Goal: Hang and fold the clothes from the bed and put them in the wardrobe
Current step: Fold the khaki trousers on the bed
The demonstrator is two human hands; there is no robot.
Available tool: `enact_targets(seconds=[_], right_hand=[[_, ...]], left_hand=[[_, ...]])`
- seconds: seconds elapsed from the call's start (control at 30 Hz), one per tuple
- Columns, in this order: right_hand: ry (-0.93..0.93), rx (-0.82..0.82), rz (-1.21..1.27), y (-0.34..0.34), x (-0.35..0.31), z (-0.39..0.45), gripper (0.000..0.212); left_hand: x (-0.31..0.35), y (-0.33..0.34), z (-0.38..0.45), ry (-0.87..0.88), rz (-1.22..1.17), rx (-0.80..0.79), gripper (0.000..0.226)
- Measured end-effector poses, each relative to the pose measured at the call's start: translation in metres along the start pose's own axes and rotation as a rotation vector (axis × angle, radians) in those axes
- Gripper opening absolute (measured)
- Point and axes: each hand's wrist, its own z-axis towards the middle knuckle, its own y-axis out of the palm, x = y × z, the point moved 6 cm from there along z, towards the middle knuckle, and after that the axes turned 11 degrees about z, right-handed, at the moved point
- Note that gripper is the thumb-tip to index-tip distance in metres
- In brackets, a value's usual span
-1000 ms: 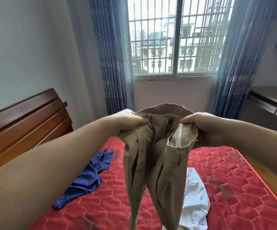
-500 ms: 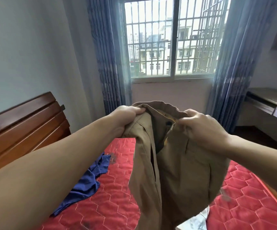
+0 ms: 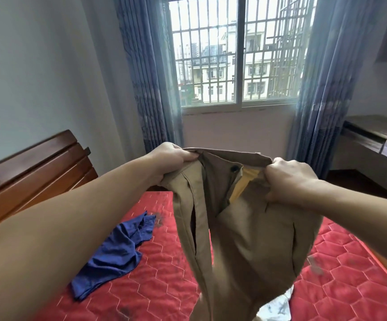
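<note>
Left hand (image 3: pixel 172 158) and right hand (image 3: pixel 289 179), each grip clamped on waistband of khaki trousers (image 3: pixel 245 228); legs hang above red mattress (image 3: pixel 155 286); blue garment (image 3: pixel 116 249) lies left.

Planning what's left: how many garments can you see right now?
3. Khaki trousers held up by the left hand and right hand; a blue garment on the mattress; a white garment mostly hidden behind the trousers. More may be hidden.

Barred window (image 3: pixel 238 63) bright with daylight, blue curtains (image 3: pixel 146 84) either side, pale walls (image 3: pixel 37 72), wooden headboard (image 3: pixel 32 167), wooden desk (image 3: pixel 377 135) at right
</note>
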Motion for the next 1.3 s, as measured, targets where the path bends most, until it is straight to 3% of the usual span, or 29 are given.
enact_targets(seconds=[0.1,0.23,0.3,0.4,0.53,0.67,0.8,1.1,1.2,1.3], right_hand=[[-0.003,-0.081,-0.107,0.006,0.004,-0.001,0.063],[0.034,-0.237,-0.020,0.020,0.008,-0.006,0.069],[0.037,-0.278,0.121,0.023,0.006,-0.008,0.056],[-0.109,-0.134,0.423,0.010,0.002,-0.013,0.023],[-0.255,-0.027,0.732,-0.008,-0.021,-0.028,0.019],[-0.041,-0.064,1.033,-0.004,-0.031,-0.028,0.028],[0.016,-0.175,1.287,-0.012,-0.040,-0.030,0.021],[0.284,0.105,1.485,-0.012,-0.050,0.002,0.017],[0.339,0.187,1.487,-0.013,-0.044,0.007,0.027],[0.428,0.233,1.547,-0.012,-0.029,0.006,0.020]], left_hand=[[-0.001,0.001,0.002,0.018,0.055,-0.001,0.015],[-0.003,0.002,0.004,0.033,0.111,0.006,0.016],[-0.004,0.002,0.006,0.020,0.102,0.024,0.017],[-0.011,-0.008,0.011,-0.032,0.114,0.085,0.017],[-0.022,-0.015,0.015,-0.086,0.194,0.092,0.018],[-0.014,-0.010,0.018,-0.048,0.278,0.068,0.015],[-0.007,-0.012,0.011,-0.012,0.320,0.050,0.017],[0.036,0.036,-0.022,0.221,0.442,-0.059,0.034],[0.042,0.042,-0.032,0.174,0.323,-0.179,0.047],[0.034,0.050,-0.045,0.194,0.074,-0.539,0.051]])
